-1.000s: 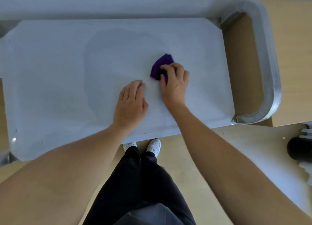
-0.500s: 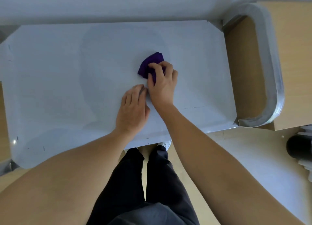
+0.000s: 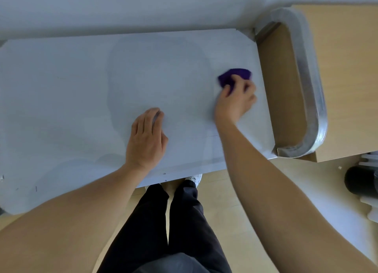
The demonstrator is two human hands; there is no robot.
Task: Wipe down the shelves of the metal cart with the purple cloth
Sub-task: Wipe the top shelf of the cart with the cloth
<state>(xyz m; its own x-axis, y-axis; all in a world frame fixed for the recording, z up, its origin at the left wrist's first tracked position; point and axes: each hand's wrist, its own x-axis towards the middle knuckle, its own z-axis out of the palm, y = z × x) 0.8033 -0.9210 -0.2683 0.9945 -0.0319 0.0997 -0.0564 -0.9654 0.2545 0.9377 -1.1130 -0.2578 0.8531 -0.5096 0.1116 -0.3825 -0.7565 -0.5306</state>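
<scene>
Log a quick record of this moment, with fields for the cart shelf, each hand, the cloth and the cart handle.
grey metal cart shelf: top surface, with faint darker patches around the middle
left hand: rests flat on the shelf near its front edge, holding nothing
right hand: grips the cloth and presses it to the shelf, motion-blurred
purple cloth: bunched under the right hand's fingers, near the shelf's right end
curved metal handle: beyond the shelf's right end, apart from the cloth
</scene>
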